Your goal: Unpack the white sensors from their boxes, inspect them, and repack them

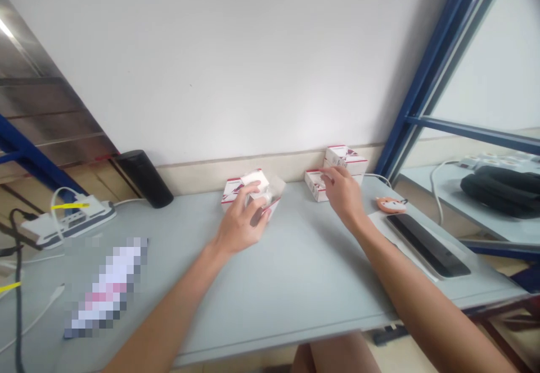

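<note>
My left hand (242,224) is curled round an open white-and-red cardboard box (276,203), whose pale flap stands up at the right. Something white shows between the fingers; its kind is unclear. Just behind that hand is another small white-and-red box (232,190), partly covered by it. Over on the right, my right hand (343,190) has its thumb and fingers pinched at the upper edge of a low white-and-red box (314,186) resting on the table. Stacked boxes of the same look (354,162) stand behind this hand, against the wall.
A black cylinder (145,179) and a white power strip (78,221) with cables are on the left of the table (270,311). A blurred packet (112,288) lies nearer. At right are an orange animal-shaped item (390,204), a phone (428,246) and a blue frame (426,75).
</note>
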Available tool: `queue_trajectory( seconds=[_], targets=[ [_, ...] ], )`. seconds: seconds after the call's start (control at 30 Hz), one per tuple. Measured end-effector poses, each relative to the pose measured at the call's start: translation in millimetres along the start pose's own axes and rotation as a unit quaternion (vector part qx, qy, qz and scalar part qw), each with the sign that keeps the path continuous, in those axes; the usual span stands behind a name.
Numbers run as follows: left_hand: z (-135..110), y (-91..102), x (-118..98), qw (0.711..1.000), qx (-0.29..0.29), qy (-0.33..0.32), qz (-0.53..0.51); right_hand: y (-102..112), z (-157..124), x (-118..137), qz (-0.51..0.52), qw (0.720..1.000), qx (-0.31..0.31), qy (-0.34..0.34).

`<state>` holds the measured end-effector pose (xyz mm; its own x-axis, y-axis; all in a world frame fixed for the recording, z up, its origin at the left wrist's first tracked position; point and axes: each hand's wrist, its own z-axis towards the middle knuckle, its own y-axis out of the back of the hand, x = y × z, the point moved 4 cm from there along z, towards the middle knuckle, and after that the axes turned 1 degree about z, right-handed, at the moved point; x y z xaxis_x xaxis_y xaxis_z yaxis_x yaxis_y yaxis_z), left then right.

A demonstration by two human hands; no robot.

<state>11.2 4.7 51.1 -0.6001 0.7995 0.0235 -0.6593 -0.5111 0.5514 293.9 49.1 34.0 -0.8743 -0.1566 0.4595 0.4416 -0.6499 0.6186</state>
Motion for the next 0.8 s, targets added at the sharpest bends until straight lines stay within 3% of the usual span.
queue_trajectory(
  seconds=[0.1, 0.17, 0.5, 0.6, 0.67, 0.8],
  targets=[
    [-1.7, -0.7, 6.5, 0.999, -0.001, 0.033, -0.001, -7.5, 1.7, -16.6, -0.060, 0.990, 0.095, -0.087],
    [-2.8, -0.7, 9.7, 0.999, -0.002, 0.050, 0.001, -11.0, -0.3, -19.6, -0.078, 0.981, 0.125, -0.122],
    [-4.0, -2.0, 13.7, 0.998, -0.015, 0.051, -0.026, -15.6, -3.6, -13.9, -0.085, 0.973, 0.171, -0.129],
    [-5.0, -3.1, 11.6, 0.998, -0.017, 0.034, -0.047, -7.7, -2.7, -3.9, -0.055, 0.991, 0.091, -0.078],
    [-5.8, -4.1, 5.1, 0.998, -0.024, -0.003, -0.054, 1.3, -7.1, 14.1, 0.010, 1.000, 0.019, 0.004],
    [-8.4, -11.2, -15.3, 0.993, -0.032, -0.099, -0.055, 16.4, -33.5, 66.6, 0.143, 0.963, -0.043, 0.225]
  ],
)
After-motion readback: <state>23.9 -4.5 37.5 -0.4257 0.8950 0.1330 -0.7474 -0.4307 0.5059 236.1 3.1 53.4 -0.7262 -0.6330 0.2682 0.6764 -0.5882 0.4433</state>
